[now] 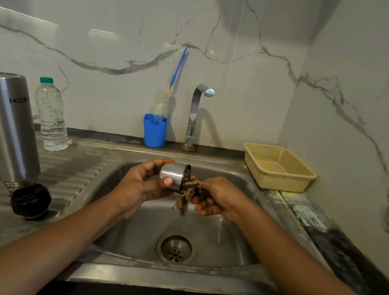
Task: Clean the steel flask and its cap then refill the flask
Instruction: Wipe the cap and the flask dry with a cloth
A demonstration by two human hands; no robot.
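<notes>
— Starting with the cap: where is it found?

— The steel cap is held over the sink, above the basin. It is turned on its side, with its open mouth toward the right hand. It is gripped by the left hand: the thumb is laid on the near side and the fingers are curled round the far side.

— And what is held by the right hand?

— A frayed brownish scrubber is pinched in its curled fingers and pressed against the cap's open rim. Loose strands are left hanging below the cap.

— Where is the flask placed?

— The steel flask is stood on the ribbed drainboard at the left, well apart from both hands. It is turned upside down and leaned over. A black stopper is seen at its lower end; whether it is fitted on or only touching cannot be told.

— What else is set around the sink?

— A clear plastic bottle with a green lid is stood near the flask, toward the wall. A blue holder is placed by the wall just left of the tap, and a bottle brush with a blue handle is stood in it. A beige basket is rested on the counter at the sink's far right corner. The drain is seen in the basin floor, below the hands.
</notes>
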